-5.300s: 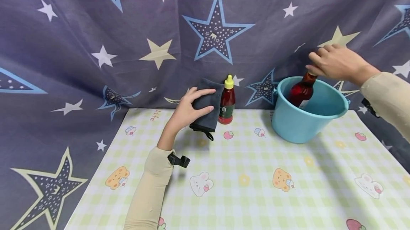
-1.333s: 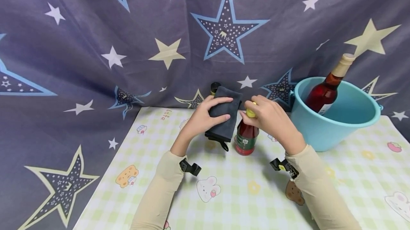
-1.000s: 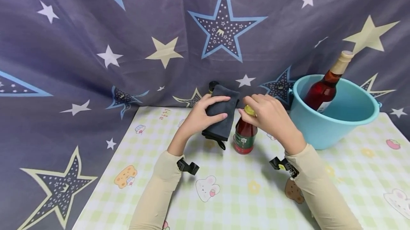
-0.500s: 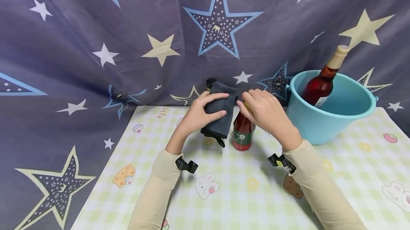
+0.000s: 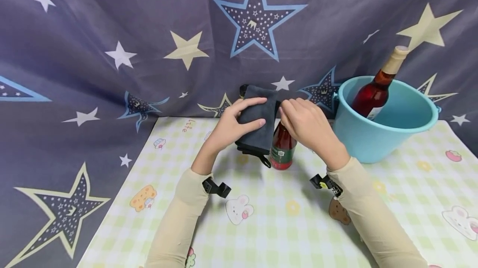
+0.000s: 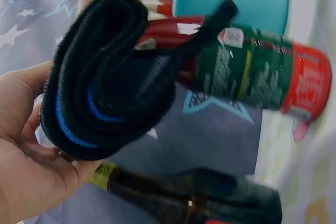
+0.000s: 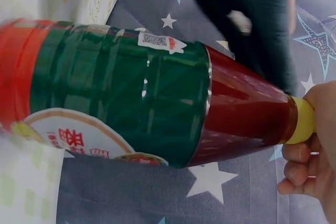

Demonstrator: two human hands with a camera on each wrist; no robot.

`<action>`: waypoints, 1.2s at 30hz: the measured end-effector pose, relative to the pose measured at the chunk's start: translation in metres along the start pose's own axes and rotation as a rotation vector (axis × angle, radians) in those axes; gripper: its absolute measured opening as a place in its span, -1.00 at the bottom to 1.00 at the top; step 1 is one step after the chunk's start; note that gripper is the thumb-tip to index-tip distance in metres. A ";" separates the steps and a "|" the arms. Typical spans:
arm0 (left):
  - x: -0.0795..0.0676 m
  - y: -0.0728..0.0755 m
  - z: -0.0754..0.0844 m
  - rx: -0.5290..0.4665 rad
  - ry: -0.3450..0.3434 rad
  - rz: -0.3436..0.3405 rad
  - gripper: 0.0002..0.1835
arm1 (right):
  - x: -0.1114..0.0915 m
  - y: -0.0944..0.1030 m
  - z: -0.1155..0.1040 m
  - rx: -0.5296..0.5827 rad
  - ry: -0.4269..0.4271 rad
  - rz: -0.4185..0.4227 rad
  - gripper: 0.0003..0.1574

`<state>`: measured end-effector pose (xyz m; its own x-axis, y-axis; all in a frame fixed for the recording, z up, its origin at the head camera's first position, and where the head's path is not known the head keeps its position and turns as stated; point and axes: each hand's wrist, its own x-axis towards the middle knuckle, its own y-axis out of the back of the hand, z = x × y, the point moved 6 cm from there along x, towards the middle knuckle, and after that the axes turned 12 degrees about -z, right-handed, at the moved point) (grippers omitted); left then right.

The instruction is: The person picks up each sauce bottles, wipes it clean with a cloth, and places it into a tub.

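In the head view my left hand (image 5: 236, 122) holds a folded dark grey cloth (image 5: 257, 120) with a black hanging loop, thumb and fingers spread around it. Blue edging shows between the folds of the cloth (image 6: 105, 87) in the left wrist view. Just right of it my right hand (image 5: 309, 127) grips the yellow cap of a red sauce bottle (image 5: 282, 152) with a green label. The cap (image 7: 303, 120) shows between thumb and curled fingers in the right wrist view. The cloth's right edge is right beside the bottle's neck.
A light blue bucket (image 5: 367, 145) stands at the right, with a red glass bottle (image 5: 372, 96) leaning in it. Behind the cloth is a dark bottle (image 6: 194, 195), mostly hidden in the head view. A star-patterned curtain (image 5: 145, 48) hangs behind the checked table (image 5: 269, 226).
My right hand has let go of the glass bottle in the bucket and taken the sauce bottle's cap. The sauce bottle stands nearer the front. Lately the cloth has come closer to its neck.
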<state>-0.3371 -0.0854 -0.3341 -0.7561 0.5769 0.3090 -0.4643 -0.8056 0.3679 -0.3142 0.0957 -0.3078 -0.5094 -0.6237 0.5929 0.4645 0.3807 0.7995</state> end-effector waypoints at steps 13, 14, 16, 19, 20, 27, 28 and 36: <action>0.003 -0.028 -0.015 -0.362 0.230 -0.043 -0.44 | 0.000 -0.002 -0.002 -0.011 -0.027 -0.045 -0.70; 0.003 -0.029 -0.016 -0.358 0.239 -0.052 -0.43 | 0.000 -0.002 -0.002 -0.011 -0.027 -0.043 -0.70; 0.004 -0.030 -0.018 -0.350 0.249 -0.065 -0.42 | 0.000 -0.001 -0.002 -0.012 -0.026 -0.040 -0.69; 0.003 -0.030 -0.019 -0.333 0.263 -0.082 -0.40 | 0.001 -0.001 -0.002 -0.016 -0.021 -0.033 -0.69; 0.003 -0.030 -0.020 -0.327 0.267 -0.091 -0.40 | 0.002 -0.001 -0.002 -0.016 -0.019 -0.029 -0.69; 0.000 -0.029 -0.027 -0.229 0.325 -0.156 -0.43 | 0.001 -0.002 -0.003 -0.005 -0.016 -0.019 -0.68; 0.000 -0.029 -0.029 -0.220 0.334 -0.166 -0.43 | 0.001 -0.003 -0.002 -0.004 -0.017 -0.020 -0.68; -0.001 -0.028 -0.040 -0.145 0.385 -0.223 -0.41 | 0.001 -0.003 -0.002 -0.002 -0.018 -0.010 -0.68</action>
<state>-0.3423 -0.0688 -0.3797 -0.7338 0.6684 -0.1217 -0.6740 -0.6937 0.2540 -0.3150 0.0929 -0.3099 -0.5273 -0.6149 0.5864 0.4604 0.3732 0.8054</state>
